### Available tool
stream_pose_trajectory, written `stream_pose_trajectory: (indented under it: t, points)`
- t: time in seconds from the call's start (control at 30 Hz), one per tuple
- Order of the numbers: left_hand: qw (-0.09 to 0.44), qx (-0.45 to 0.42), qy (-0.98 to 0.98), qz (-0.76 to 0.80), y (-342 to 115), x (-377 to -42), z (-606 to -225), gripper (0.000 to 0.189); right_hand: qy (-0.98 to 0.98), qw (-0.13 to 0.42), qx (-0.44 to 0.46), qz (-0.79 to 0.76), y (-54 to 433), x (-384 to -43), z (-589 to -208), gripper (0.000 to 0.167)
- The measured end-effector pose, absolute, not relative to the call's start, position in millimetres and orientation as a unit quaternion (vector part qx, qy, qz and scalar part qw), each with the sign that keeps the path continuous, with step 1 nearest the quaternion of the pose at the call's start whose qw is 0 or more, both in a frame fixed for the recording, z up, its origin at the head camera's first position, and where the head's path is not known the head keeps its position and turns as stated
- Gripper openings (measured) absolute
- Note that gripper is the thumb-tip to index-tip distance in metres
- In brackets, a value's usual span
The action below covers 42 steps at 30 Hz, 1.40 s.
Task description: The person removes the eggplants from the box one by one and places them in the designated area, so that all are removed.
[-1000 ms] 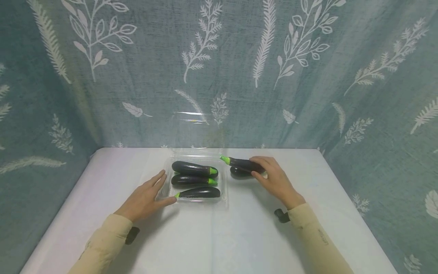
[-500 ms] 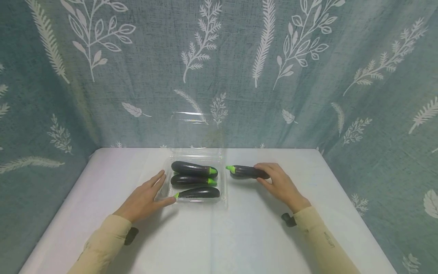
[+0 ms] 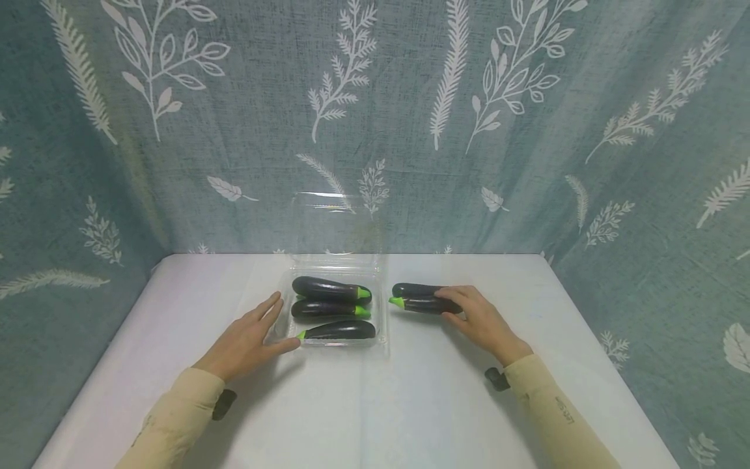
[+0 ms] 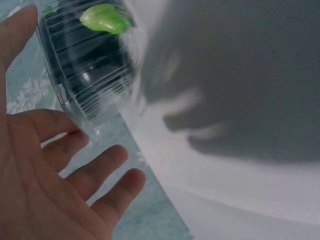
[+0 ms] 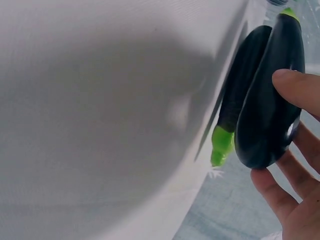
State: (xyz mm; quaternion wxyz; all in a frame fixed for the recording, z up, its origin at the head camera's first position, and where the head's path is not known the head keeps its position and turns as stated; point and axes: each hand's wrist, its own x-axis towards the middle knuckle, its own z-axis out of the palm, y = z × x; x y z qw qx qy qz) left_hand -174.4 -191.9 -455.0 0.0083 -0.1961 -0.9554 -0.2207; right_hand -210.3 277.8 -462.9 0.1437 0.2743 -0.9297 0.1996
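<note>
Three dark purple eggplants with green stems lie in a clear plastic clamshell box: a back one, a middle one and a front one. Spread fingers of my left hand rest at the box's left side; the left wrist view has the box wall by thumb and fingertips. To the right of the box, my right hand holds an eggplant between thumb and fingers, stem pointing left. Right behind it lies another eggplant, partly covered by the hand.
The box's transparent lid stands raised at the back, near the leaf-patterned curtain. A white cloth covers the table. Curtains also hang along both sides.
My right hand has brought its eggplant down and toward me, from above the lying eggplant to the near side of it. The left hand has stayed at the box.
</note>
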Motion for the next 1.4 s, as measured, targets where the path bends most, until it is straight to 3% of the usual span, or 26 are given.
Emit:
stream_pose_trajectory:
  t: [0.47,0.77,1.13,1.4]
  points:
    - [-0.001,-0.192,-0.957,-0.216,-193.7,-175.5,-456.5,0.098,-0.934,0.131,0.285,0.171,277.8,-216.4,-470.6,0.048]
    - [0.006,-0.194,-0.956,-0.218,-193.9,-176.8,-457.8,0.098,-0.931,0.157,0.288,0.161,277.4,-221.1,-475.5,0.049]
    - [0.01,-0.2,-0.955,-0.218,-192.7,-174.6,-457.7,0.097,-0.947,0.119,0.248,0.166,278.7,-223.5,-480.0,0.049]
    - [0.003,-0.196,-0.956,-0.218,-192.2,-174.5,-455.4,0.096,-0.941,0.139,0.255,0.172,280.3,-225.8,-483.2,0.049]
